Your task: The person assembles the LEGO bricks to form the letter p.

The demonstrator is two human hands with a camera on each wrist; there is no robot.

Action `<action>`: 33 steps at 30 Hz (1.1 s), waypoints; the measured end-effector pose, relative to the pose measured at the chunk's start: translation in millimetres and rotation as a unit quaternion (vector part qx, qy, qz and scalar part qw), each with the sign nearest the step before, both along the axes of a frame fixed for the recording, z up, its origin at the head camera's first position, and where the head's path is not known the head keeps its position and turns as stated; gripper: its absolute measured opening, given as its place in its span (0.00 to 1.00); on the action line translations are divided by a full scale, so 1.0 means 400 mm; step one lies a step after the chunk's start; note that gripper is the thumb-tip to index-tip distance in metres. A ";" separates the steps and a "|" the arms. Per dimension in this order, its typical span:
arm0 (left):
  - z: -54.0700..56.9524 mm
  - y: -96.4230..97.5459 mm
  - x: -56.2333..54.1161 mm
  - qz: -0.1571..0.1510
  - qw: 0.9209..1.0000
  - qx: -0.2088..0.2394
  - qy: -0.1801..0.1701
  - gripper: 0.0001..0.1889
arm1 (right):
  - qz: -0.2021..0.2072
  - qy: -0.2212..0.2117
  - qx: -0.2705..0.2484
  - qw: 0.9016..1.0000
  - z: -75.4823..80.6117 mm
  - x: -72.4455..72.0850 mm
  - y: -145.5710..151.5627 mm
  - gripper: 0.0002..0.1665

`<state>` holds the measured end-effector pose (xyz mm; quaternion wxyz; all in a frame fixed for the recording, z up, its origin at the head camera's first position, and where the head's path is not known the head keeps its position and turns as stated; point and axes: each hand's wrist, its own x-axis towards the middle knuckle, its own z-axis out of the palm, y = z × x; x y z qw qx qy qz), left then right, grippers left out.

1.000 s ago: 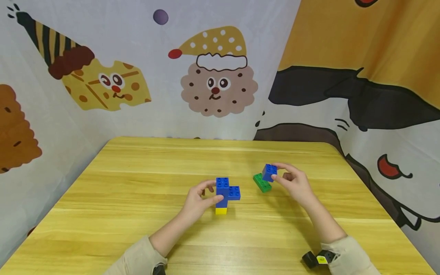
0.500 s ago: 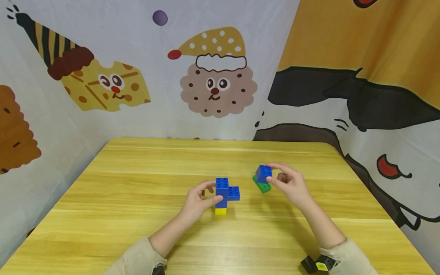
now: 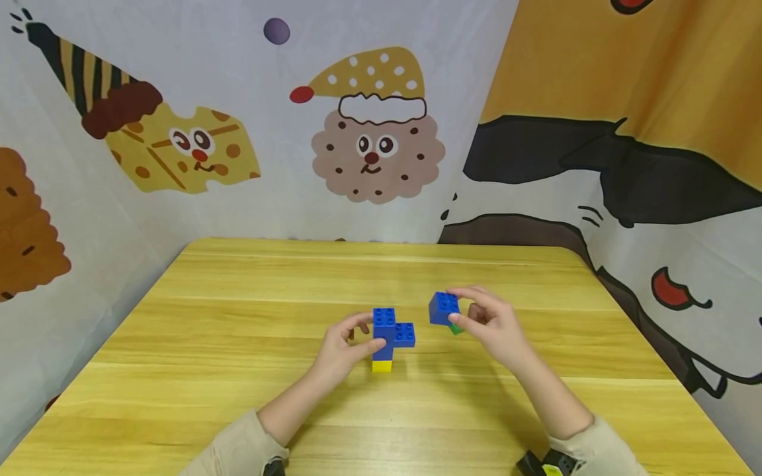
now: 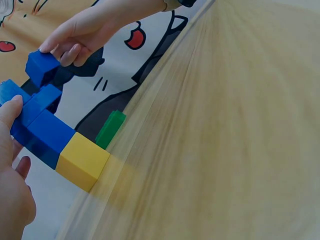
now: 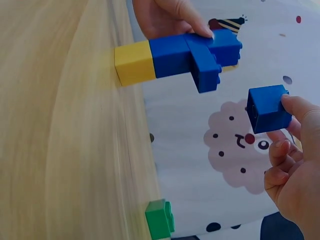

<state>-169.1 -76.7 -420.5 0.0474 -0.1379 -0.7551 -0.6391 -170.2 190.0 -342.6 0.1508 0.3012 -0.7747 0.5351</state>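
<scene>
A stack of toy bricks (image 3: 383, 344) stands upright on the table: a yellow brick (image 4: 82, 161) at its foot, blue ones above, one of which juts out to the right. My left hand (image 3: 342, 349) grips the upper part of this stack between thumb and fingers. To its right, my right hand (image 3: 491, 327) pinches a loose blue brick (image 5: 267, 108) by its side, held in the air apart from the stack. Beneath that hand a green brick (image 5: 159, 220) lies on the table, mostly hidden in the head view.
The wooden table (image 3: 250, 284) reaches back to a cloth (image 3: 238, 211) printed with cartoon figures. Black devices (image 3: 548, 463) are strapped at both sleeves.
My right hand has carried the loose blue brick leftward, from over the green brick closer to the stack. My left hand and the stack have stayed put.
</scene>
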 end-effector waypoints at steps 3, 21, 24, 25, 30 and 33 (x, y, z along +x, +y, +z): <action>0.000 0.000 0.000 -0.001 1.000 0.000 0.000 0.21 | 0.013 0.010 -0.002 1.000 -0.003 0.001 -0.009 0.20; -0.005 -0.005 -0.003 -0.005 1.000 -0.015 0.016 0.21 | 0.033 -0.004 0.028 0.999 -0.003 0.012 -0.070 0.20; -0.002 -0.004 -0.003 -0.002 1.000 -0.014 0.014 0.20 | 0.031 -0.012 0.031 0.999 -0.002 0.013 -0.076 0.20; -0.002 -0.004 -0.003 -0.001 1.000 -0.013 0.013 0.20 | 0.030 -0.016 0.033 0.999 -0.001 0.014 -0.078 0.19; -0.002 -0.004 -0.004 -0.002 1.000 -0.013 0.016 0.20 | 0.027 -0.032 0.040 0.998 0.001 0.020 -0.082 0.19; -0.003 -0.003 -0.004 -0.002 1.000 -0.009 0.014 0.19 | 0.026 -0.042 0.045 0.998 0.000 0.021 -0.083 0.20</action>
